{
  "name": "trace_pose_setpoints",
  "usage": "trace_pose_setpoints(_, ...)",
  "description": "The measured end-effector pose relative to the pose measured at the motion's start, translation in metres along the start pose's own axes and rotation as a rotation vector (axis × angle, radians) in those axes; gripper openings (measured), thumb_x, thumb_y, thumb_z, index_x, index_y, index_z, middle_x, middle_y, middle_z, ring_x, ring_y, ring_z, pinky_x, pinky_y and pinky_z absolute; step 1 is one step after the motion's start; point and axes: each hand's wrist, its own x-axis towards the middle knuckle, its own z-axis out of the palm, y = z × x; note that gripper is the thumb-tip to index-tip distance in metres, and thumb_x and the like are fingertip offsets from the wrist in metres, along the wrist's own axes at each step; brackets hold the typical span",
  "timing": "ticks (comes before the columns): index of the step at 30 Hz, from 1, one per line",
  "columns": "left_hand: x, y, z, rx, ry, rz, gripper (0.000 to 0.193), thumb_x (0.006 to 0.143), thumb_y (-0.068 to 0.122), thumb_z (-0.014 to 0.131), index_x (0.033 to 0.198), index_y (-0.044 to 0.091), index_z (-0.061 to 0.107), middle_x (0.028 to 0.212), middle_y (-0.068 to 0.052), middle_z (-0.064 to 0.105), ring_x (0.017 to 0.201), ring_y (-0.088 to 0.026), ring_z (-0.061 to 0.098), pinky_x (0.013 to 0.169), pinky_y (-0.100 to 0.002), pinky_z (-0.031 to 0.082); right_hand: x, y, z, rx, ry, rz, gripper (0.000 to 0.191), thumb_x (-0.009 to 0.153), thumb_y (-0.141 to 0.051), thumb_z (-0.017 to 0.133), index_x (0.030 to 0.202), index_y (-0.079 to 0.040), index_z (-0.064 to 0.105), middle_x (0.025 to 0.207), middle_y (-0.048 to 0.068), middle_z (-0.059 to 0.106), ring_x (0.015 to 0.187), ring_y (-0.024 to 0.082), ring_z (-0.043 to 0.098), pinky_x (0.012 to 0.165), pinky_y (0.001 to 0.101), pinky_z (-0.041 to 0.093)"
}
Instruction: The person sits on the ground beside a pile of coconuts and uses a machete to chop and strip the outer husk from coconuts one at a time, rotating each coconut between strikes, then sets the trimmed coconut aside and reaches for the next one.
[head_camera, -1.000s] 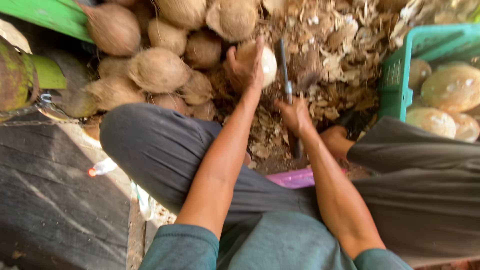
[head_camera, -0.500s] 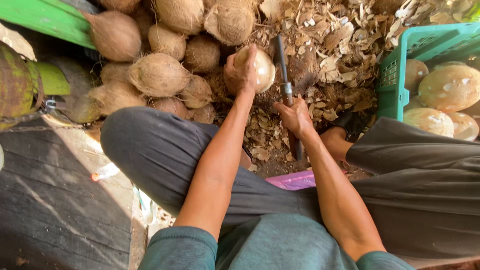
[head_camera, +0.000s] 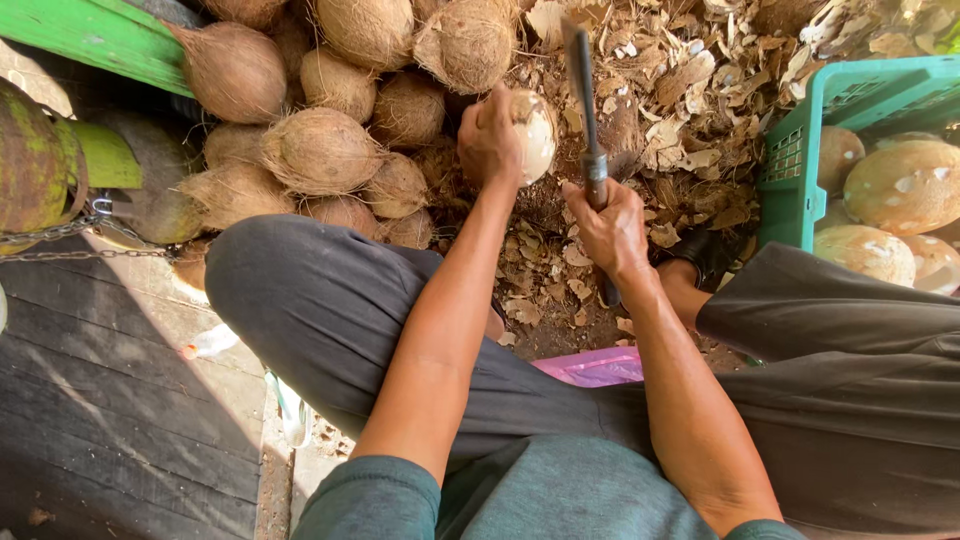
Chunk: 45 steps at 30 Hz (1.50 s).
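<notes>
My left hand (head_camera: 490, 140) grips a partly peeled coconut (head_camera: 534, 132), pale where the brown skin is off, held out in front of my knees. My right hand (head_camera: 610, 228) is closed around the handle of a long dark knife (head_camera: 583, 100), blade pointing away and standing just right of the coconut. I sit with both legs in dark trousers spread to either side.
A heap of brown husked coconuts (head_camera: 320, 150) lies at the upper left. A green crate (head_camera: 800, 150) at the right holds peeled pale coconuts (head_camera: 900, 185). Dry shell chips (head_camera: 700, 90) cover the ground ahead. Green wooden beam (head_camera: 90, 40), chain (head_camera: 60, 235), pink stool edge (head_camera: 595, 365).
My left hand has brought the coconut up and closer to the knife. The right hand has raised the knife slightly; the blade now stands beside the coconut.
</notes>
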Motion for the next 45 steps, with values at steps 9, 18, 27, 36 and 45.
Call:
trace_pose_setpoints(9,0.019,-0.008,0.006,0.137,-0.031,0.095,0.062,0.082,0.079,0.046,0.083,0.020,0.065,0.086,-0.001,0.067,0.078,-0.020,0.064,0.068,-0.040,0.049,0.002,-0.003,0.001,0.293,-0.004,-0.063,0.036,0.097,-0.031,0.066,0.070,-0.015,0.048,0.059,0.000,0.052,0.043,0.012,0.046,0.038,0.0335,0.043)
trace_pose_setpoints(18,0.012,-0.008,0.001,0.115,-0.014,0.130,0.066,0.083,0.082,0.042,0.092,0.022,0.067,0.088,-0.002,0.069,0.078,-0.019,0.064,0.065,-0.038,0.049,0.001,-0.008,0.011,0.082,-0.066,0.070,0.037,0.098,-0.033,0.067,0.071,-0.016,0.047,0.058,-0.002,0.050,0.043,0.009,0.045,0.038,0.0291,0.043)
trace_pose_setpoints(27,0.006,-0.007,0.000,0.033,0.041,0.066,0.067,0.080,0.082,0.045,0.098,0.022,0.069,0.098,-0.004,0.071,0.085,-0.023,0.068,0.069,-0.044,0.053,0.008,0.020,0.021,0.141,-0.016,-0.027,0.032,0.101,-0.025,0.062,0.074,-0.017,0.048,0.058,-0.005,0.047,0.044,0.008,0.039,0.036,0.0288,0.036)
trace_pose_setpoints(36,0.001,-0.003,-0.002,-0.005,0.081,0.116,0.071,0.081,0.085,0.043,0.085,0.019,0.069,0.078,0.001,0.065,0.075,-0.022,0.062,0.065,-0.039,0.048,0.001,-0.002,0.002,0.321,0.076,-0.209,0.036,0.104,-0.026,0.069,0.075,-0.011,0.054,0.058,-0.005,0.048,0.047,0.008,0.044,0.040,0.0289,0.033)
trace_pose_setpoints(45,-0.003,0.007,-0.004,-0.044,0.059,0.176,0.060,0.082,0.075,0.050,0.086,0.018,0.069,0.077,-0.001,0.067,0.071,-0.022,0.065,0.065,-0.041,0.050,0.010,0.017,0.012,0.133,0.008,-0.025,0.044,0.100,-0.033,0.067,0.068,-0.015,0.043,0.055,-0.003,0.048,0.042,0.008,0.042,0.038,0.0322,0.038)
